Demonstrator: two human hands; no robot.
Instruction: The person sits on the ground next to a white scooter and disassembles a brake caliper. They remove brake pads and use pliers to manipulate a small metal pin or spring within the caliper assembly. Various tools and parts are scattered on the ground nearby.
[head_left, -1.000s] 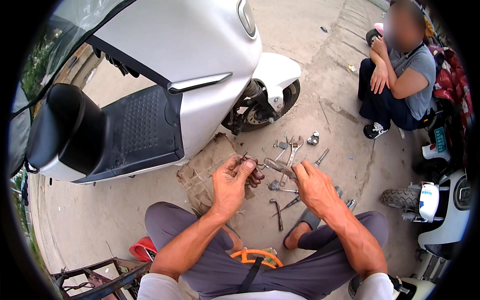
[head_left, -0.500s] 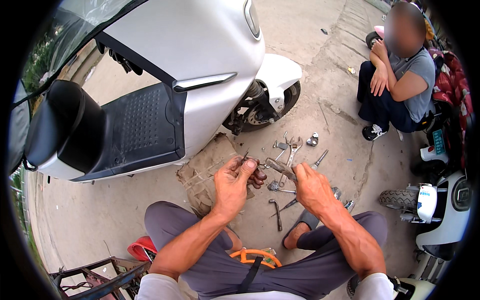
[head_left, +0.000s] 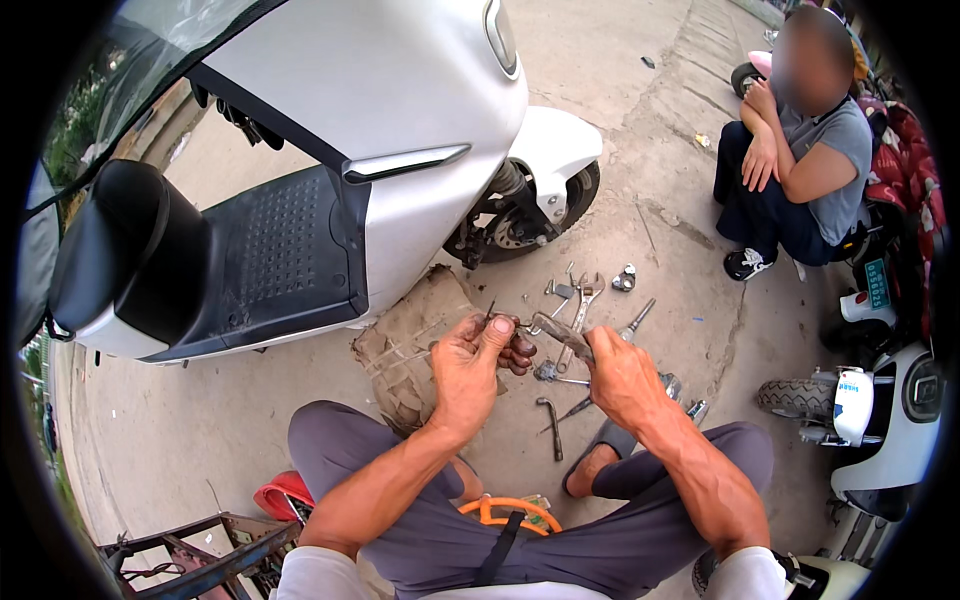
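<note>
My left hand (head_left: 468,365), its fingertips blackened with grease, pinches a small thin dark metal piece (head_left: 490,310) whose end sticks up past the thumb. My right hand (head_left: 622,372) is wrapped round the handles of a pair of worn pliers (head_left: 562,334). The jaws point left, close to the left fingertips; whether they grip the small piece cannot be made out. On the ground beyond the pliers lies an adjustable wrench (head_left: 592,292). A screwdriver-like tool (head_left: 638,318) is to its right, and a bent-headed wrench (head_left: 552,430) lies nearer my feet.
A white scooter (head_left: 430,90) stands ahead on the left, its front wheel (head_left: 575,205) beyond the tools. Flattened cardboard (head_left: 400,350) lies beside it. A person (head_left: 810,160) squats at the far right near parked scooters (head_left: 890,440). A rusty metal frame (head_left: 220,560) is at lower left.
The pliers have tilted slightly, their tip a little higher. Both hands keep their holds in nearly the same place.
</note>
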